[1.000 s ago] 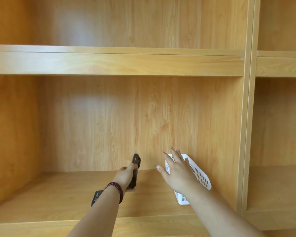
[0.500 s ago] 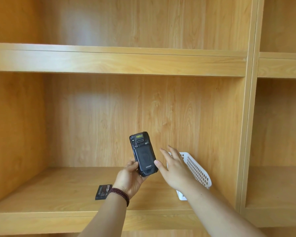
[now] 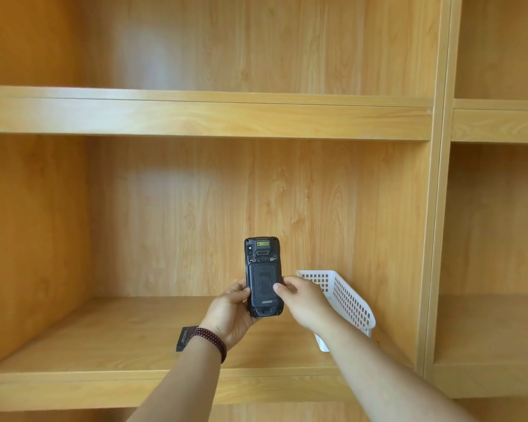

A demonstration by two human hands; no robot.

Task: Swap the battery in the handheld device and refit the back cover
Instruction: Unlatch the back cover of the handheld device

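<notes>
A black handheld device [image 3: 263,272] is held upright above the wooden shelf [image 3: 110,339], its back facing me with the cover fitted. My left hand [image 3: 230,313] grips its lower left side, a beaded bracelet on the wrist. My right hand [image 3: 302,298] holds the device's right edge, thumb pressed on the back cover. A flat black battery [image 3: 184,338] lies on the shelf just left of my left wrist, partly hidden by it.
A white perforated plastic basket [image 3: 346,295] leans tilted against the shelf's right wall behind my right hand. Another shelf board [image 3: 195,117] runs above. A vertical divider [image 3: 438,239] separates a second compartment on the right.
My left hand lifted the device off the shelf and turned it upright. My right hand moved in from beside it and took hold of its right edge.
</notes>
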